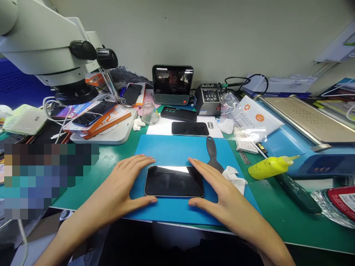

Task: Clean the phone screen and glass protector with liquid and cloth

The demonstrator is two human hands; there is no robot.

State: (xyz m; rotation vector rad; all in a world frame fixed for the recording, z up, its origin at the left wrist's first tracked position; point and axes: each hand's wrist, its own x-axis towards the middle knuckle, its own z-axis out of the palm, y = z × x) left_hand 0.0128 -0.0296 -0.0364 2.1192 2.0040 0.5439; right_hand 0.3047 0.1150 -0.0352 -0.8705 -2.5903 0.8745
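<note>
The phone (174, 181) lies screen up on the blue mat (177, 151), its long axis running left to right, squarely between the 2 hands. The left hand (126, 184) flanks its left end and the right hand (215, 186) its right, equally near. Both are open and flat, thumbs and fingertips seemingly touching the phone's corners, gripping nothing.
</note>
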